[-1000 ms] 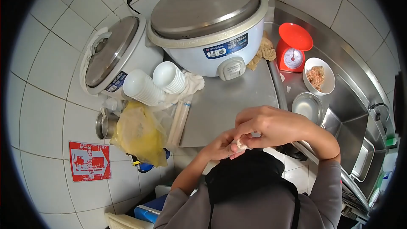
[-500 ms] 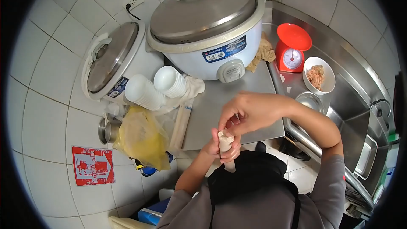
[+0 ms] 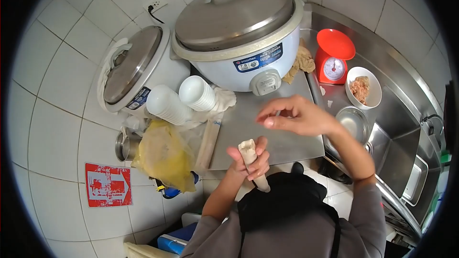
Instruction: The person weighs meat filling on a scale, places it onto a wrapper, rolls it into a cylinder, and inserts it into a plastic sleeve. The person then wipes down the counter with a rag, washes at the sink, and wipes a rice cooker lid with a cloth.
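Note:
My left hand (image 3: pixel 249 162) is wrapped round a pale, long tube-like piece (image 3: pixel 248 153) with a crumpled, gathered top; its lower end sticks out below my fingers. Above and to the right of it, my right hand (image 3: pixel 296 117) hovers over the steel table (image 3: pixel 277 136), fingers apart and slightly curled, with nothing visible in them. Another pale roll (image 3: pixel 208 143) in clear wrap lies along the table's left side. At the right, a white bowl (image 3: pixel 363 88) holds pinkish minced filling (image 3: pixel 360 90).
Two rice cookers (image 3: pixel 234 33) stand at the back. Stacked white cups (image 3: pixel 196 93), a yellow plastic bag (image 3: pixel 165 155) and a metal pot (image 3: pixel 128 145) are at the left. A red scale (image 3: pixel 332 62), a clear bowl (image 3: pixel 353 123) and a sink (image 3: pixel 394 148) are at the right.
My right hand has come off the top of the pale piece and moved up and right, its fingers spread. My left hand has turned the piece upright, leaving its length visible.

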`<state>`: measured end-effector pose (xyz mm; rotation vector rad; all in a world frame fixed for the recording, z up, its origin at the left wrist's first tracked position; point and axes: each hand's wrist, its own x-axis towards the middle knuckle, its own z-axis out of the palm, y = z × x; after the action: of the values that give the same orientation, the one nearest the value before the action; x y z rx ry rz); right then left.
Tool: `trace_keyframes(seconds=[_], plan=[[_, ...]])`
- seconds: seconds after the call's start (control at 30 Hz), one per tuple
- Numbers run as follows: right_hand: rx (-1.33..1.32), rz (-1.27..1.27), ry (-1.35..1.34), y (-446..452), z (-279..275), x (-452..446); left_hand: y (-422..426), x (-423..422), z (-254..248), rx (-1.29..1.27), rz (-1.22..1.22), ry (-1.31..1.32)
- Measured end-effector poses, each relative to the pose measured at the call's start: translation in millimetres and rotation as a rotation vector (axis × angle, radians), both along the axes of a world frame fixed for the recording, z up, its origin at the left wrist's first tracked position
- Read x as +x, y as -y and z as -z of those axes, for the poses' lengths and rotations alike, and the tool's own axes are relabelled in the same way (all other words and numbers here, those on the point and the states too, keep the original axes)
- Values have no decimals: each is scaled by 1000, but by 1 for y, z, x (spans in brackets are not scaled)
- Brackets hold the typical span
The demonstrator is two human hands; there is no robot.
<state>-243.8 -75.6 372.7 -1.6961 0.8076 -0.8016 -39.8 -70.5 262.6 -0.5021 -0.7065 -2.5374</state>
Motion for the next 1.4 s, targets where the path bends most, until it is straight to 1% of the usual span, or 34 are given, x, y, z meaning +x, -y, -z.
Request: trace_keyframes(seconds=[0.03,0.1,0.13,0.17,0.23,0.27,0.3,0.33,0.37,0.43,0.47,0.5,0.57,0.6,0.67,0.7,0.8,0.87,0.9,0.97,1.0,1.07,1.1,1.17,1.2,1.27,1.3,1.37,1.4], plan=[[142,141,150,-5,22,4,1,1,0,-5,-6,-4],[176,180,474,-23,88,26,6,2,-1,14,-73,-40],[188,111,540,-33,132,44,10,3,1,7,-85,-43],[205,44,607,-45,162,58,14,4,2,5,-133,-11],[304,-66,507,-67,150,74,14,6,-2,9,-186,24],[306,-70,507,-69,142,78,11,6,-11,-61,-363,234],[327,32,343,-69,136,82,11,7,-17,-133,-535,445],[343,135,179,-68,133,83,16,8,-16,-243,-573,459],[340,138,180,-67,134,83,17,7,-12,-247,-570,459],[99,402,-38,-66,140,81,14,5,-7,-224,-848,532],[-22,529,-149,-66,142,80,12,5,-6,-189,-886,545],[-22,527,-151,-66,141,79,12,6,-3,-188,-887,544],[-181,584,-254,-67,139,77,12,11,7,-67,-901,469],[-179,579,-254,-67,139,77,13,13,7,-64,-905,470],[-252,611,-298,-68,140,78,14,17,8,-75,-813,459],[-250,608,-298,-67,139,78,15,18,8,-72,-815,461],[-292,649,-337,-67,137,76,13,10,6,-51,-872,445],[-366,693,-384,-67,139,76,11,2,-6,-75,-1018,508],[-362,693,-387,-67,139,76,13,6,2,-71,-1016,510],[-439,733,-415,-67,138,76,17,18,22,-79,-939,454],[-439,732,-416,-68,138,76,15,15,15,-78,-939,452],[-466,737,-422,-68,138,76,9,5,-6,65,-996,479],[-468,737,-422,-67,137,76,10,7,-2,64,-996,477],[-485,762,-413,-67,137,76,15,15,14,-187,-1078,458],[-487,763,-414,-67,137,75,17,16,19,-187,-1078,455],[-463,714,-475,-67,135,71,19,20,26,-82,-996,379],[-464,715,-475,-66,133,67,20,21,24,-83,-996,378],[-401,618,-585,-59,126,54,20,23,17,120,-1030,335],[-336,526,-649,-53,121,44,23,33,23,121,-1020,337]])
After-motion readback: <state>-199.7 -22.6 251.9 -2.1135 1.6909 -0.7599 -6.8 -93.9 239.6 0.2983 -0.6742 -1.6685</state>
